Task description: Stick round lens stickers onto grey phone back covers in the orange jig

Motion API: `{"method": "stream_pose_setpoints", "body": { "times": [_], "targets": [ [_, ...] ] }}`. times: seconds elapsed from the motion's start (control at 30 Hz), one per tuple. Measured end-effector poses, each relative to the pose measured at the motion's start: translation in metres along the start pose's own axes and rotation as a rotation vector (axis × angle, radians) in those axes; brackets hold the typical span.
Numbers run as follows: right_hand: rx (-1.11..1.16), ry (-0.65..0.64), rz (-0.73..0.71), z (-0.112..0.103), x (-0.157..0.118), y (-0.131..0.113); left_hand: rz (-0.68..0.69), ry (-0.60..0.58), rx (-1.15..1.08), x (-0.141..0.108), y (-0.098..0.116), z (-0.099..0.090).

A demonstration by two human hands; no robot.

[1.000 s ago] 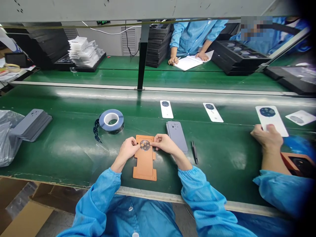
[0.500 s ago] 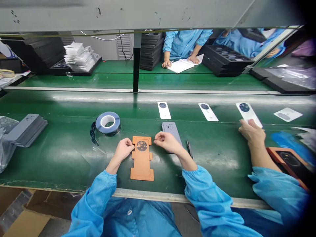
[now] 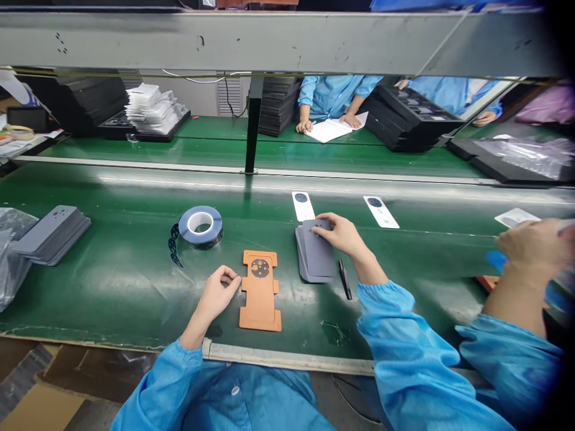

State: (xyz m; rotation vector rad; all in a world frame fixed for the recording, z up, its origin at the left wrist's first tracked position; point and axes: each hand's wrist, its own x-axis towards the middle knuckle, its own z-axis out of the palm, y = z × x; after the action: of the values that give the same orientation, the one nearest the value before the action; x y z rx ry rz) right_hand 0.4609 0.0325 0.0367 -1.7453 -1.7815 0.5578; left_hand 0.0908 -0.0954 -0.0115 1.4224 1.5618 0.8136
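Note:
An orange fixture plate (image 3: pixel 260 299) with a dark round camera-shaped piece (image 3: pixel 260 268) near its top lies on the green bench in front of me. My left hand (image 3: pixel 220 290) is beside its left edge, thumb and fingertips pressed together; whether anything is between them is too small to tell. Up and to the right, my right hand (image 3: pixel 344 236) grips the top grey sheet (image 3: pixel 320 254) of a small fanned stack. Black tweezers (image 3: pixel 345 280) lie right of that stack. A blue tape roll (image 3: pixel 200 226), its strip of dark round pieces (image 3: pixel 174 245) trailing, rests on the left.
White cards (image 3: pixel 381 212) lie along the back. A larger grey stack (image 3: pixel 54 233) and plastic bag (image 3: pixel 11 257) sit far left. A co-worker's hand (image 3: pixel 534 245) reaches in from the right. Another person writes in a notebook (image 3: pixel 330 127) beyond the rail (image 3: pixel 314 175).
My right hand has moved from beside the plate to the grey stack and taken hold of its top sheet. The co-worker's hand has moved right, and the white card it touched is gone from its place.

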Motion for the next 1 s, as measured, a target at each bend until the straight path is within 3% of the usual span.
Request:
{"method": "stream_pose_setpoints", "body": {
  "times": [0.1,0.17,0.27,0.33,0.5,0.73,1.0],
  "targets": [
    [0.313,-0.015,0.01,-0.012,-0.028,-0.04,0.062,0.003,0.053,-0.01,-0.002,-0.005],
    [0.467,-0.048,0.005,-0.007,-0.05,-0.07,0.117,-0.037,0.083,-0.016,-0.004,-0.008],
    [0.57,-0.162,0.017,0.021,-0.078,-0.103,0.135,-0.152,0.097,-0.021,-0.007,-0.007],
    [0.565,-0.194,0.011,0.047,-0.089,-0.113,0.148,-0.209,0.115,-0.024,-0.007,-0.005],
    [0.596,-0.214,0.0,0.091,-0.099,-0.106,0.21,-0.213,0.209,-0.03,-0.006,0.003],
    [0.627,-0.288,-0.014,0.095,-0.104,-0.106,0.242,-0.205,0.331,-0.028,-0.015,0.009],
    [0.074,-0.167,-0.391,0.117,-0.105,-0.079,0.309,-0.286,0.446,-0.02,-0.002,0.003]
  ]
}}
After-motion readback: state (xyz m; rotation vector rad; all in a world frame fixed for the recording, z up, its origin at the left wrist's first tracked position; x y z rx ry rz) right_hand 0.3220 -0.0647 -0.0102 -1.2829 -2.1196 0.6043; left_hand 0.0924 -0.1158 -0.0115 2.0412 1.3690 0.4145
